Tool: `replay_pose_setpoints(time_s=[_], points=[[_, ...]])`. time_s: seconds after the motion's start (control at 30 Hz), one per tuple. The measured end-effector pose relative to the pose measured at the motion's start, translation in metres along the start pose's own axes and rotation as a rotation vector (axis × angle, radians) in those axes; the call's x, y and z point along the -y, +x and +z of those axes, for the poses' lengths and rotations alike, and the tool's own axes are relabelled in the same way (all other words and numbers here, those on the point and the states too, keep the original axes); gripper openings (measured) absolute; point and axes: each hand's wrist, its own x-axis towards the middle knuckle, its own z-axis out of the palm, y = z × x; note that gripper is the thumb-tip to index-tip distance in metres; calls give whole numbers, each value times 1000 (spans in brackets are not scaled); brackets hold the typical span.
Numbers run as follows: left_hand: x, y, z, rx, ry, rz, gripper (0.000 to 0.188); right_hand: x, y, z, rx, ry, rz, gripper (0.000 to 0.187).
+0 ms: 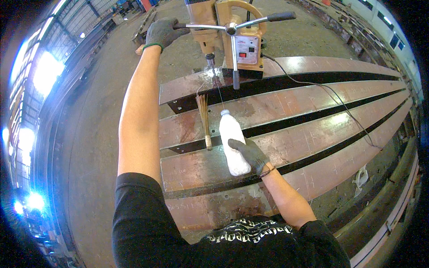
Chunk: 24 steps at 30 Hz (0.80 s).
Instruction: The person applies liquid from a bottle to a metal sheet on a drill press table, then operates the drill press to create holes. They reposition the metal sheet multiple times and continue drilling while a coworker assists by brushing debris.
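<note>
My left hand (161, 33), in a dark grey glove, is closed around the left grip of the three-armed feed handle (231, 30) on a yellow magnetic drill (241, 42). The drill stands on a steel beam, its chuck (210, 59) pointing down at the beam's left end. In my right hand (251, 154), also gloved, is a white plastic bottle (230, 134), tilted with its cap toward the drill. From the cap a thin line, apparently a stream of liquid, runs up to the bit area. A bundled-bristle brush (203, 117) lies left of the bottle, across the beams.
Several long rusty-brown steel beams (304, 100) lie side by side, with dark gaps between them. A black power cable (333, 91) trails from the drill over them to the right. Crumpled clear plastic (361, 179) lies at the right. Concrete floor (96, 147) stretches along the left.
</note>
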Motion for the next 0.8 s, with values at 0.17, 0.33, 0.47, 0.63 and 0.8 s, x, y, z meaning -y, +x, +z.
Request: replay_pose_setpoints(time_s=[0.17, 0.33, 0.47, 0.63, 0.8], points=[[13, 3, -1, -16, 62, 31, 55, -13, 9, 3, -15, -8, 40, 55], [11, 16, -1, 132, -19, -22, 47, -16, 17, 9, 41, 60, -89, 69], [-10, -5, -20, 230, -161, -126, 52, -23, 17, 7, -46, -173, -39, 74], [3, -23, -41, 287, -222, -201, 56, 6, -22, 18, -22, -163, -87, 68], [6, -15, -12, 132, -329, -130, 52, -15, -2, 20, -20, -52, -328, 73]])
